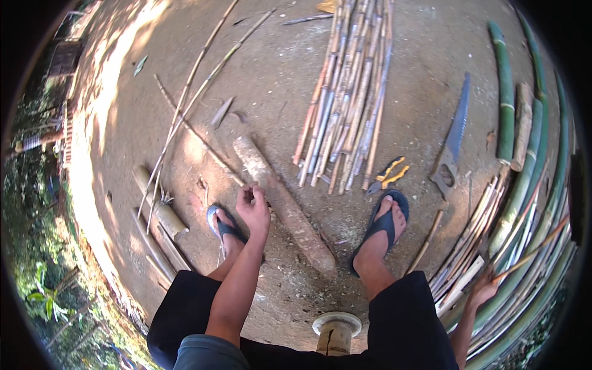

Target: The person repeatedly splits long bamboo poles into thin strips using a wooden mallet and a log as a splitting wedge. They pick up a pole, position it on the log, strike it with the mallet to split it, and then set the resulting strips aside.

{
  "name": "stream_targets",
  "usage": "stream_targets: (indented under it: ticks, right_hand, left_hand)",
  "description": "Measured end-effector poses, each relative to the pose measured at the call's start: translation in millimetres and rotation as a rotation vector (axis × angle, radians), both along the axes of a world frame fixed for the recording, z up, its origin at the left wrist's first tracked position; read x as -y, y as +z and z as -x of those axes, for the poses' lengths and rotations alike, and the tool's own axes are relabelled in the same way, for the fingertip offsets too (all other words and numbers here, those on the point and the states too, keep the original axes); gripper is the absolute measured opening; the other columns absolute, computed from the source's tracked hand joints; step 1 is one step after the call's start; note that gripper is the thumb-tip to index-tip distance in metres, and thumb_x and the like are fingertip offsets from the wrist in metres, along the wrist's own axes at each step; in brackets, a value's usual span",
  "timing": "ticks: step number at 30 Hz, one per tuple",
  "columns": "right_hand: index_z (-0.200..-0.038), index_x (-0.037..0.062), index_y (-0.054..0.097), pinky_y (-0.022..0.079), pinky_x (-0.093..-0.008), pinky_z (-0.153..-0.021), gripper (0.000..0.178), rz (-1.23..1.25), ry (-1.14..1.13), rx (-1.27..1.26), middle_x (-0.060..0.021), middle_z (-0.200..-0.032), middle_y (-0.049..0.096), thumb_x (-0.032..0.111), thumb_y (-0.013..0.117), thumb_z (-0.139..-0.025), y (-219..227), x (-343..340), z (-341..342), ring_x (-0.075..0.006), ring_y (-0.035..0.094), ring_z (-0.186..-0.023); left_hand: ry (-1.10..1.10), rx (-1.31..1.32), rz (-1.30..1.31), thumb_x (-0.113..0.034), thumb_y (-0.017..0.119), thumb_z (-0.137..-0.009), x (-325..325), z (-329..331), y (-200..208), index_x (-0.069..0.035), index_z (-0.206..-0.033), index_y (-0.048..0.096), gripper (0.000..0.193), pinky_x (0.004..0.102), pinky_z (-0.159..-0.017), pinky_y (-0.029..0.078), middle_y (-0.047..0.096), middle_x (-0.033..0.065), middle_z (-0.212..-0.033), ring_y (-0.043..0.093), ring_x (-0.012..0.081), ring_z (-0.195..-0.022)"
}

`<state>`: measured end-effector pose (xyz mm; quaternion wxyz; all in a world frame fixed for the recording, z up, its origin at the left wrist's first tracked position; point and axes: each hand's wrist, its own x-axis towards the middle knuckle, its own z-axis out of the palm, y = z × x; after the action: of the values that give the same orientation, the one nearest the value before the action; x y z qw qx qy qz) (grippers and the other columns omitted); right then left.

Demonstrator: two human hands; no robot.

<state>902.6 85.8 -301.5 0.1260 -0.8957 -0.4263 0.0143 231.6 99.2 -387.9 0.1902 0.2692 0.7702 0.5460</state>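
Observation:
My left hand [254,209] is closed in front of my left foot, its fingers curled at the near end of a thin bamboo stick [206,143]. That stick slants away to the far left, where two longer thin canes [193,98] cross it. Just right of this hand, a thick wooden log [290,216] lies on the ground between my feet. Out at the right, my right hand [483,288] grips a slender brown stick [535,250] that points up and to the right. It is over a pile of split and thin bamboo pieces [468,240].
A bundle of bamboo canes [351,92] lies ahead. Yellow-handled pliers [390,175] and a handsaw [454,139] rest right of it. Green bamboo poles [505,98] line the right side. Cut bamboo pieces [165,213] lie at left; a round-topped stool [337,324] is between my legs.

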Motion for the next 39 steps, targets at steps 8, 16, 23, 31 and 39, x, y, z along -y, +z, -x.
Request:
stream_targets:
  ticks: [8,16,23,31,39]
  right_hand:
    - [-0.107,-0.0021,0.064,0.051,-0.0363,-0.071,0.031,-0.163,-0.167,-0.465,-0.0114,-0.089,0.067,0.027,0.061,-0.097,-87.4,78.6,159.1,-0.0208,0.062,-0.077]
    - [-0.121,0.0079,0.056,0.050,-0.0400,-0.085,0.037,-0.161,-0.258,-1.058,-0.0098,-0.112,0.063,0.037,0.055,-0.098,8.5,-67.4,448.0,-0.0228,0.061,-0.096]
    - [-0.152,0.0138,0.030,0.024,-0.0411,-0.117,0.066,-0.007,-0.314,-1.379,-0.0040,-0.154,0.034,0.046,0.052,-0.098,10.1,-73.5,494.8,-0.0239,0.035,-0.138]
    - [-0.145,0.0095,0.037,0.044,-0.0404,-0.098,0.053,-0.135,-0.194,-1.286,-0.0094,-0.122,0.061,0.037,0.047,-0.101,10.1,-67.4,506.1,-0.0219,0.058,-0.108]
    - [-0.092,-0.0042,0.065,0.045,-0.0308,-0.056,0.033,-0.191,-0.057,-0.425,-0.0055,-0.064,0.058,0.028,0.060,-0.099,77.3,-6.0,129.2,-0.0132,0.054,-0.058]
  left_hand:
    - [0.383,-0.432,0.585,-0.025,0.060,-0.086,23.7,207.9,-18.3,-0.001,-0.086,0.069,0.025,0.0374,-0.074,0.051,0.069,0.0151,-0.081,0.066,0.0266,-0.076]
    - [0.035,-0.488,0.948,-0.026,0.063,-0.080,15.5,323.3,-53.7,-0.007,-0.108,0.067,0.034,0.0455,-0.103,0.041,0.058,0.0190,-0.123,0.051,0.0382,-0.120]
    - [0.059,-0.522,1.071,-0.027,0.063,-0.082,-0.8,449.9,-82.6,-0.010,-0.155,0.015,0.089,0.0542,-0.119,0.017,0.021,0.0144,-0.160,0.010,0.0372,-0.150]
    - [-0.199,-0.670,1.114,-0.033,0.046,-0.096,6.9,428.2,-55.5,-0.005,-0.107,0.059,0.033,0.0561,-0.094,0.043,0.065,0.0267,-0.104,0.062,0.0427,-0.101]
    - [-0.144,-0.981,0.765,-0.028,0.064,-0.085,35.3,338.9,84.3,-0.006,-0.075,0.057,0.025,0.0457,-0.069,0.054,0.066,0.0182,-0.075,0.067,0.0352,-0.072]
